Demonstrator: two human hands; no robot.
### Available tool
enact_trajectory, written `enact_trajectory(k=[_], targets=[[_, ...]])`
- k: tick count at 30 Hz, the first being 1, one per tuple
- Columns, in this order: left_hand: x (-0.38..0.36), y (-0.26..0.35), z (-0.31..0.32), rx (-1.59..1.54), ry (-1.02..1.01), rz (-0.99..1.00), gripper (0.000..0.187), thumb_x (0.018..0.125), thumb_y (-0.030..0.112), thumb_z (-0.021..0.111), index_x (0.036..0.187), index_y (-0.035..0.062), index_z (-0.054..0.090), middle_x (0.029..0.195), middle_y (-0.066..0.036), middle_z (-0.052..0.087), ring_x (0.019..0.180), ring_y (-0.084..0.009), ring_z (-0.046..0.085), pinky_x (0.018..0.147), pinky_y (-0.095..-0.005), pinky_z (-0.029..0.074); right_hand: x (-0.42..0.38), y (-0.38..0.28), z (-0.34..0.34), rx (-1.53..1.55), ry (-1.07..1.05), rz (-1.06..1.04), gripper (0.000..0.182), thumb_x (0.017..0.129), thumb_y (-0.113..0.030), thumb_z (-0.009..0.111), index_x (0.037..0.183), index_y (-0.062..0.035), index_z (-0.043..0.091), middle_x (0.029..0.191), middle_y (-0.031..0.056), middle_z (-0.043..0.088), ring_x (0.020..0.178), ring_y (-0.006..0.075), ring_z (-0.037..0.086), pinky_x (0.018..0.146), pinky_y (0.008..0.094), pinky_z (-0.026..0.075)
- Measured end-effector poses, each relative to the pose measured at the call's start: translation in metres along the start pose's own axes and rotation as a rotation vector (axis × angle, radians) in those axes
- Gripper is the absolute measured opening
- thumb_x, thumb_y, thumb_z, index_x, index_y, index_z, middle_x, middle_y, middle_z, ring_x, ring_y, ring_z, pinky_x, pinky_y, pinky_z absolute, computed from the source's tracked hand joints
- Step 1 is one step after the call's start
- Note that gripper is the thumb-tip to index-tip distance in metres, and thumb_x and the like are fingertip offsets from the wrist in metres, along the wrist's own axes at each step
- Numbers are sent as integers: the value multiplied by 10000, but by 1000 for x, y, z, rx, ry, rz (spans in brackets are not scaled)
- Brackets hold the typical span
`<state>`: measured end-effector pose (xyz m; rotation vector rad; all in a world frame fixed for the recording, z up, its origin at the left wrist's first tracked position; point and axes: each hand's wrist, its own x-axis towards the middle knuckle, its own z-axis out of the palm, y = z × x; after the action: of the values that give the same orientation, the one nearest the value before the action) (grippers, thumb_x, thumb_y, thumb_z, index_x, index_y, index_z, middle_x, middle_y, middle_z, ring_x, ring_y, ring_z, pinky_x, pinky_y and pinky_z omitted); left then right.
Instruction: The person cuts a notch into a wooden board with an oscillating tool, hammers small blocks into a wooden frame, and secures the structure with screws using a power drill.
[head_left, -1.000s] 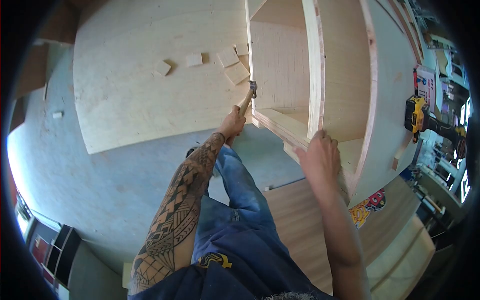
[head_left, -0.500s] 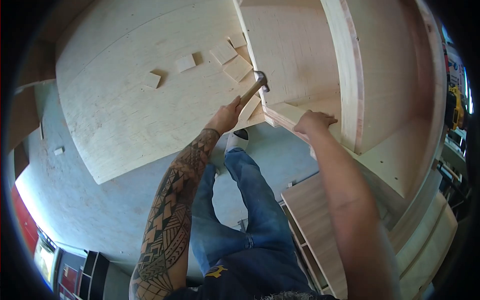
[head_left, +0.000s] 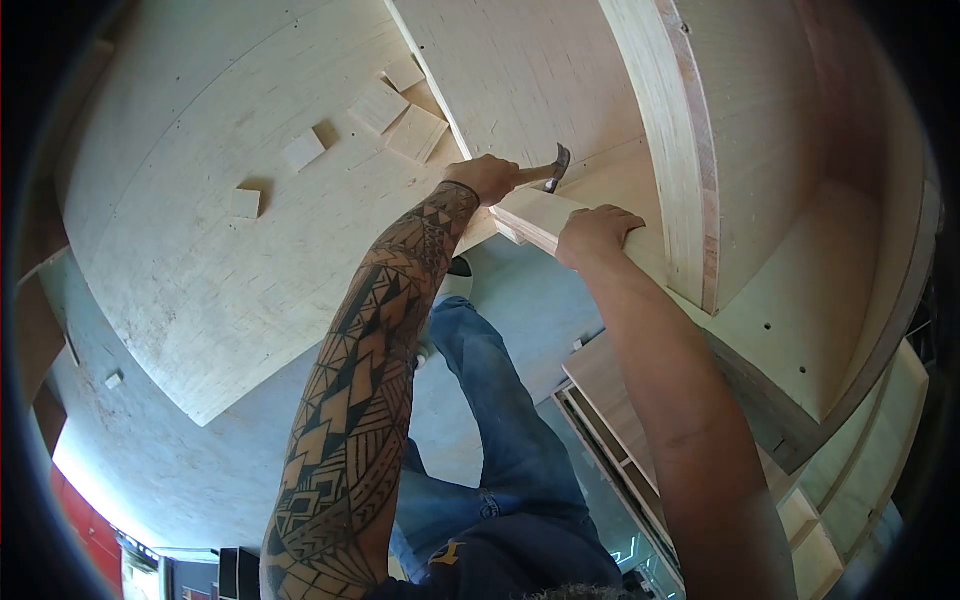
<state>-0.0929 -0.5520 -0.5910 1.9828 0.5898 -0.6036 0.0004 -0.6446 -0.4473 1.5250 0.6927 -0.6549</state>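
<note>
My left hand (head_left: pixel 484 180), at the end of the tattooed arm, is wrapped round the wooden handle of a hammer (head_left: pixel 560 168). The hammer's metal head is low over the inner side of a pale wooden block (head_left: pixel 542 212) at the near edge of the plywood frame. My right hand (head_left: pixel 597 235) grips this block at its right part, with the fingers over its top and far side. A tall plywood divider (head_left: pixel 690 150) rises just right of that hand.
Several small wooden squares (head_left: pixel 303 150) lie on the large plywood panel (head_left: pixel 200 300) at the left. A wood-grain cabinet (head_left: pixel 612 390) stands low at the right, near my legs. A small block (head_left: pixel 114 380) is on the floor.
The hammer has moved right and inward, its head now over the block instead of by the thin panel's edge. The view has shifted. My right hand stays on the block.
</note>
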Motion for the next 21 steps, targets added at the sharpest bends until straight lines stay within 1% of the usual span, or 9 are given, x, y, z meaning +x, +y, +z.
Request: enact_trajectory(k=[4,6,10,12,13,15,16,18,21], targets=[[5,-2,4,-84,11,7,347,1110,361,508,1404,226,633,1267,-60,744,1218,-271,712,985,-500,592,6,-1,4,20,11,11,785,956,-317,676,1639,-46,397,1593,333,449,1447,539,469,1186,703,333],[-1,-7,8,-172,132,78,394,1104,336,534,1464,191,606,1175,-157,769,1080,-337,751,920,-489,597,11,-3,7,20,13,20,797,960,-326,677,1648,-52,383,1600,334,440,1455,538,458,1183,711,330],[-24,-10,8,-274,112,-1,443,1111,342,519,1519,178,569,1160,-193,768,1060,-362,752,926,-490,594,10,-5,8,12,14,27,840,964,-350,685,1674,-69,336,1618,331,418,1473,535,432,1174,730,320],[-31,-11,5,-271,19,-35,463,1118,350,510,1542,168,553,1095,-201,773,931,-344,775,843,-465,618,14,-6,10,16,4,31,847,964,-346,687,1679,-74,325,1623,330,412,1476,538,426,1175,731,319],[-33,-10,2,-269,22,-34,463,1118,350,510,1542,168,553,1095,-201,773,931,-344,775,843,-465,618,16,-6,10,10,-8,36,854,964,-343,689,1684,-78,313,1628,330,405,1478,540,421,1175,731,317],[-29,-16,4,-252,-8,-38,480,1122,352,507,1566,174,533,1043,-179,781,790,-295,774,731,-428,630,12,-5,8,14,-4,35,856,963,-342,690,1685,-78,311,1628,330,404,1478,540,421,1177,730,316],[-27,-18,6,-255,-7,-39,480,1122,352,507,1566,174,533,1043,-179,781,790,-295,774,731,-428,630,10,-5,8,17,-3,32,859,962,-341,691,1685,-77,309,1628,330,404,1478,541,422,1179,728,315],[-14,-28,23,-191,182,69,475,1120,344,516,1562,171,537,1011,-161,780,694,-253,751,655,-401,620,10,-6,8,4,-6,32,858,963,-343,691,1685,-79,310,1630,330,401,1479,540,420,1178,730,312],[-18,-11,19,-264,97,3,463,1119,336,519,1550,172,545,1033,-157,772,721,-263,752,686,-408,621,7,-6,4,-1,-9,35,856,964,-346,690,1685,-81,312,1631,329,399,1480,537,420,1177,732,310]])
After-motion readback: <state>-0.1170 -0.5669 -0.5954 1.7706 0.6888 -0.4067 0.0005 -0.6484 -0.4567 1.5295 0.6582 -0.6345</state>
